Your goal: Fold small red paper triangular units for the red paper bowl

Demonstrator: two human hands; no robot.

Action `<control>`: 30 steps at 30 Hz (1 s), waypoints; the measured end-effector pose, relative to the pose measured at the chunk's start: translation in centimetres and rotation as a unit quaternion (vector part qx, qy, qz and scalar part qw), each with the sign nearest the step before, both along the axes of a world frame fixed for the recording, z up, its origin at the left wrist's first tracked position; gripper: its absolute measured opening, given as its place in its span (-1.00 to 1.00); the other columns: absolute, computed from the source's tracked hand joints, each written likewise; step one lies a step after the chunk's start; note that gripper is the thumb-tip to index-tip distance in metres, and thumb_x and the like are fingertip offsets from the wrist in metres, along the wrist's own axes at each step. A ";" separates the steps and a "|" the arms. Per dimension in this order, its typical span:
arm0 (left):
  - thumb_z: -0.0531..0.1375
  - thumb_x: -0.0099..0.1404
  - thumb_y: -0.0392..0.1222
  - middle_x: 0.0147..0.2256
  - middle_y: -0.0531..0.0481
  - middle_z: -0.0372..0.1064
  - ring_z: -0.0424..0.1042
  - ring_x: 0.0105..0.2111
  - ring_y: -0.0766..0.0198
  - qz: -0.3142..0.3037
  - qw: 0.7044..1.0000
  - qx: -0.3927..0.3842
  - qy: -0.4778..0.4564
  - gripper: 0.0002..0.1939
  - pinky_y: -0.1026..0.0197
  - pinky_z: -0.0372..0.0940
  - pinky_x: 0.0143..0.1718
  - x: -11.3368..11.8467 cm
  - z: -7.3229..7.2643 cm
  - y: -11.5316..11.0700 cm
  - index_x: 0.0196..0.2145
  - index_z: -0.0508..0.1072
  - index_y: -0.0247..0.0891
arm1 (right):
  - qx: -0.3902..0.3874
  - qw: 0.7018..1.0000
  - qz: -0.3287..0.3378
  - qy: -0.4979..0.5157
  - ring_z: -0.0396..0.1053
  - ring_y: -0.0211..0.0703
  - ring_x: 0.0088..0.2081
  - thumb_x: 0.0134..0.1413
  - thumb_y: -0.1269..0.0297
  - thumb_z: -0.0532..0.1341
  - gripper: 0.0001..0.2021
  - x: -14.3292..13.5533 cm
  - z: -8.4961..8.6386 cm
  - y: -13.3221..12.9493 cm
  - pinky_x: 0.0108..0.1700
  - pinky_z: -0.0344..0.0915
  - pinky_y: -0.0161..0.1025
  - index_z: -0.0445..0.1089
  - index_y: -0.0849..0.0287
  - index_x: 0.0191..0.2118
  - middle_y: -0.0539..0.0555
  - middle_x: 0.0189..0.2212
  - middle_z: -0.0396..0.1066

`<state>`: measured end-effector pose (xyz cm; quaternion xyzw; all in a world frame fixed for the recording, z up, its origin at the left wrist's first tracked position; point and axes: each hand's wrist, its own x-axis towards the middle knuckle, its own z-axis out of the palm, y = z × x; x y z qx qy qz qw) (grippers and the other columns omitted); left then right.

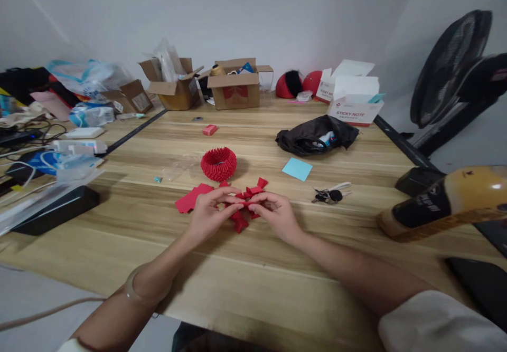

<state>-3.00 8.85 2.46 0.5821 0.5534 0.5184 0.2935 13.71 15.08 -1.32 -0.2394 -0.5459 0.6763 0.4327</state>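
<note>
Both hands meet at the middle of the wooden table, pinching a small red paper piece (247,205) between them. My left hand (212,210) has thumb and fingers closed on its left end, and my right hand (277,213) closes on the right end. Folded red paper pieces (240,222) lie beneath and around the fingertips. Flat red paper sheets (193,198) rest beside my left hand. Just behind the hands stands a round red bowl of many folded pieces (218,164).
Behind lie a blue sticky note (297,169), keys (331,194), a black bag (317,135) and a small red block (209,130). Open boxes (234,89) line the back of the table (237,283). A bottle (443,204) is at right, a black case (59,209) at left.
</note>
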 end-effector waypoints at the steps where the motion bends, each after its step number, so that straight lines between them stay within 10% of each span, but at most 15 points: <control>1: 0.35 0.10 -0.14 -0.35 -0.09 0.59 0.58 -0.33 0.18 -0.001 1.000 0.000 0.002 -0.68 0.25 0.45 -0.28 0.0 0.0 0.0 -0.18 0.50 -0.26 | 0.002 1.000 -0.002 -0.001 0.45 -0.21 -0.36 -0.13 0.27 0.37 -0.89 0.0 0.0 0.0 -0.29 0.41 -0.24 0.50 0.14 -0.40 0.03 -0.38 0.52; 30: 0.35 0.10 -0.18 -0.35 -0.09 0.55 0.55 -0.36 0.23 -0.013 1.000 -0.006 -0.027 -0.75 0.26 0.44 -0.30 0.2 0.1 0.0 -0.25 0.48 -0.29 | 0.055 0.997 0.017 -0.044 0.33 -0.28 -0.48 -0.01 0.18 0.31 -0.81 0.2 0.2 -0.1 -0.39 0.29 -0.30 0.36 0.17 -0.42 -0.02 -0.50 0.39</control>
